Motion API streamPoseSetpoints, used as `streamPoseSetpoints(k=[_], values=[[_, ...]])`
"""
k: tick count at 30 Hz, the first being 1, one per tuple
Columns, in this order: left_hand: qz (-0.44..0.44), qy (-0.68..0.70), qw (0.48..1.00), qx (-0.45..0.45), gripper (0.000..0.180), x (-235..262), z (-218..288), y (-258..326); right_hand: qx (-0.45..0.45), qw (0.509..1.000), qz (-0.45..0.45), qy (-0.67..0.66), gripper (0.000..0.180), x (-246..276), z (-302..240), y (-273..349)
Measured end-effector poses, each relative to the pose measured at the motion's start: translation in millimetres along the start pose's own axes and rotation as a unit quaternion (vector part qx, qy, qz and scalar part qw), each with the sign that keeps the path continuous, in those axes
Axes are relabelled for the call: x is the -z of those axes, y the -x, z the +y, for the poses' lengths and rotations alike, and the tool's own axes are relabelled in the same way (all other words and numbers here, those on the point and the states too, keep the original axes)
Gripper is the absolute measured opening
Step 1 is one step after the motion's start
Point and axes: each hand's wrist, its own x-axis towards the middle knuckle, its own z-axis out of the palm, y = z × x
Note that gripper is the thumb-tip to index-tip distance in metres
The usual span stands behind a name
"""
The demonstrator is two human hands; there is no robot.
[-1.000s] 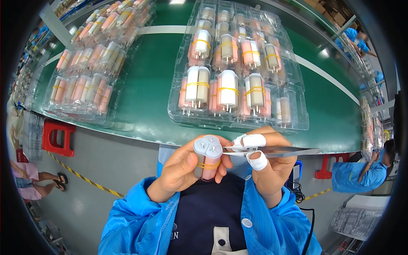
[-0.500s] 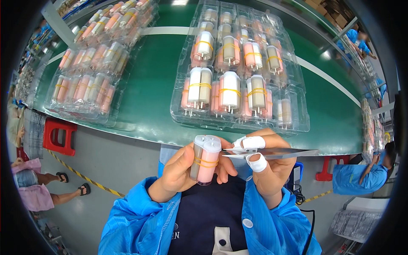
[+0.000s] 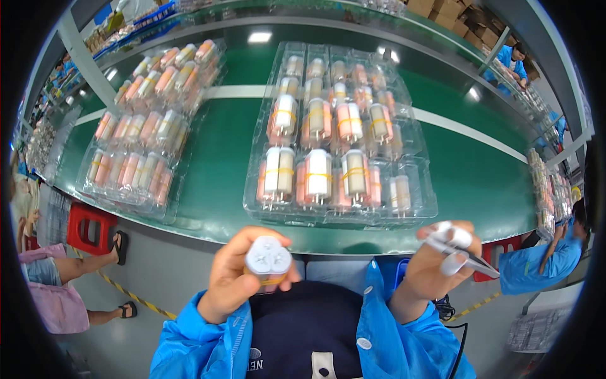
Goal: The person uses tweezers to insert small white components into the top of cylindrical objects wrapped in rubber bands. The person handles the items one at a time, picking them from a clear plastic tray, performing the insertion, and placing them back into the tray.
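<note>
My left hand (image 3: 230, 271) is closed round a bundle of three capped tubes (image 3: 268, 256). The bundle is tilted so its pale three-lobed cap end faces up, with a yellow rubber band round its side. Away to the right, my right hand (image 3: 424, 278) grips a pair of scissors (image 3: 470, 258); its metal blades point to the lower right. White loops or wrapping sit at the finger and thumb, and motion blurs them. Beyond both hands a clear plastic tray (image 3: 416, 211) holds several banded bundles of white, grey and pink tubes (image 3: 317, 177).
Another clear tray (image 3: 167, 205) of banded tubes rests at the left on the green table (image 3: 221, 158). Red stools (image 3: 91, 234) stand beneath the table edge. People in blue (image 3: 536, 265) are at the right, and a person in pink (image 3: 53, 287) is at the left.
My hands have moved apart, the scissors going right, away from the bundle. The bundle has tipped so its cap end shows. My view has shifted, putting the trays lower in the picture.
</note>
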Motion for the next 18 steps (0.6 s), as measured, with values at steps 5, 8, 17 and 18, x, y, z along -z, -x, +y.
streamPoseSetpoints(k=[5, 8, 17, 18], values=[[0.072, -0.168, 0.978, -0.097, 0.069, -10, 40, -29, 0.021, 0.992, 0.105, 0.070, 0.024, 60, 26, -29], [-0.045, -0.299, 0.940, -0.155, 0.063, -25, 60, -66, -0.015, 0.985, 0.135, 0.104, 0.021, 92, 41, -27], [-0.104, -0.728, 0.636, -0.237, 0.061, -95, -1, -152, -0.127, 0.963, 0.217, 0.098, 0.020, 104, 55, -14], [-0.089, -0.732, 0.629, -0.245, 0.062, -94, -12, -161, -0.129, 0.963, 0.216, 0.098, 0.020, 105, 55, -13]])
